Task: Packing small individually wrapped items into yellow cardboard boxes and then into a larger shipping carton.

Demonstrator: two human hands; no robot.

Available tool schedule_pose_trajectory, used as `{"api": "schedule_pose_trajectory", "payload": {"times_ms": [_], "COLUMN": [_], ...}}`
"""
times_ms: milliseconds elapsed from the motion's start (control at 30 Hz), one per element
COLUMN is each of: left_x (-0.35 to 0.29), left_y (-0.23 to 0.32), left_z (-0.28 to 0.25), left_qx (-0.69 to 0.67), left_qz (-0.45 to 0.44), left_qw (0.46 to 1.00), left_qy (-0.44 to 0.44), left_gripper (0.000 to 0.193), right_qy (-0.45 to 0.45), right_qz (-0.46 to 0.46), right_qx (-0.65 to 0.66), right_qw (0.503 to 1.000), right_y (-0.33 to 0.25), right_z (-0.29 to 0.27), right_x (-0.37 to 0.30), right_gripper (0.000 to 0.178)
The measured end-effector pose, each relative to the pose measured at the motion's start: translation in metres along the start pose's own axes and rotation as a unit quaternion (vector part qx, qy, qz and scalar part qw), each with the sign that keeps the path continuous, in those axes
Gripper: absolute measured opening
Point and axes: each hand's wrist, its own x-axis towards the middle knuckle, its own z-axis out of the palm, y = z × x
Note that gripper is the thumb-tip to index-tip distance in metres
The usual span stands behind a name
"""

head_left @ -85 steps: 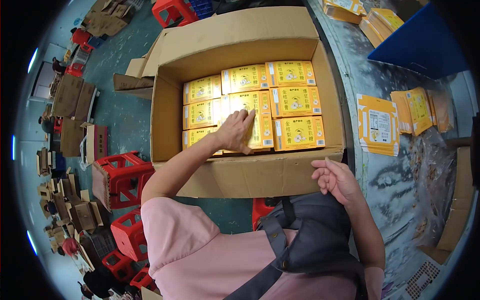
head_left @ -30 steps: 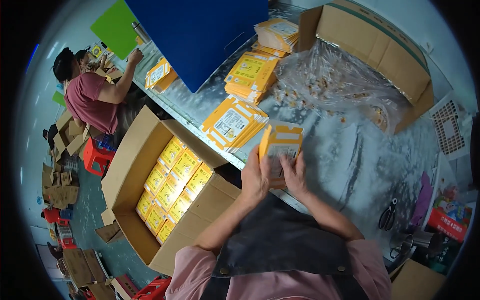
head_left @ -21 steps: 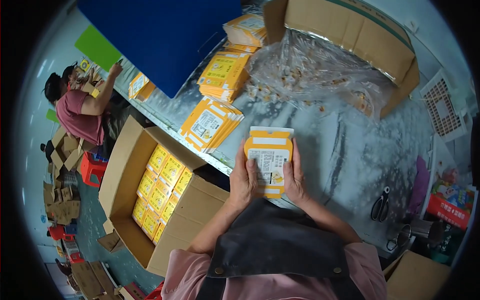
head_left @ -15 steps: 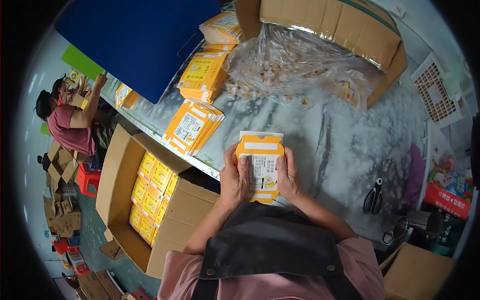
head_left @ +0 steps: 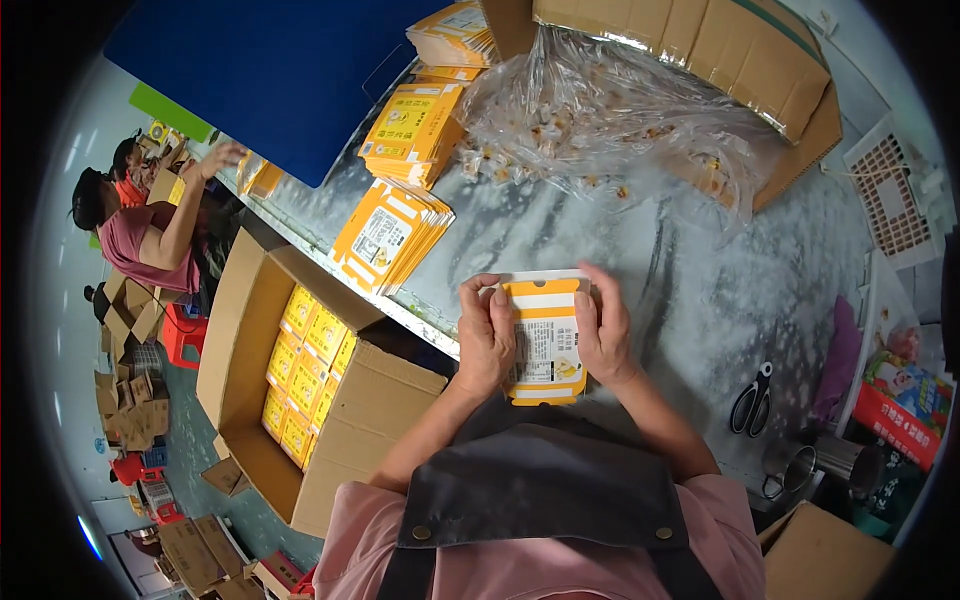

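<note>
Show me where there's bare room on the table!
A wide bare patch of table lies between the right hand, the clear plastic bag and the scissors; a smaller one between the left hand and the nearest carton stack. Other stacks crowd the blue board.

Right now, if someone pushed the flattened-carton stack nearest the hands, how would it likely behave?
The flattened-carton stack would probably slide and fan apart: its edges are staggered and no band shows around it. Each piece looks like thin card, so likely light and fairly stiff, but easily creased.
</note>
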Motion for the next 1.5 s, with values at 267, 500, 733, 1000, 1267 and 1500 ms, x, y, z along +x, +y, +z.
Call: {"api": "schedule_pose_trajectory", "payload": {"times_ms": [267,500,733,1000,1267,1500], "left_x": [0.013,0.026,0.029,0.029,0.074,0.039], "left_y": [-0.016,-0.019,-0.054,0.011,-0.015,-0.013], "left_z": [-0.004,-0.014,-0.074,-0.108,-0.067,-0.058], "left_qx": [0.104,0.022,0.069,0.445,0.476,0.455], "left_qz": [0.056,-0.07,-0.134,0.055,0.222,0.226], "left_qw": [0.991,0.997,0.987,0.865,0.749,0.811], "left_qy": [-0.067,-0.039,0.049,-0.226,-0.404,-0.289], "left_gripper": [0.033,0.025,0.041,0.09,0.123,0.118], "right_qy": [-0.084,-0.071,-0.082,-0.182,-0.229,-0.115], "right_qz": [-0.011,0.094,-0.031,-0.009,-0.032,0.019], "right_qx": [-0.099,0.02,-0.463,-0.487,-0.429,-0.326], "right_qw": [0.991,0.993,0.882,0.854,0.873,0.938], "right_y": [0.006,0.039,0.151,0.152,0.088,0.063], "right_z": [-0.01,-0.004,-0.055,-0.034,-0.049,-0.087], "right_x": [0.003,0.032,0.21,0.241,0.078,-0.005], "right_gripper": [0.017,0.019,0.038,0.071,0.065,0.046]}}
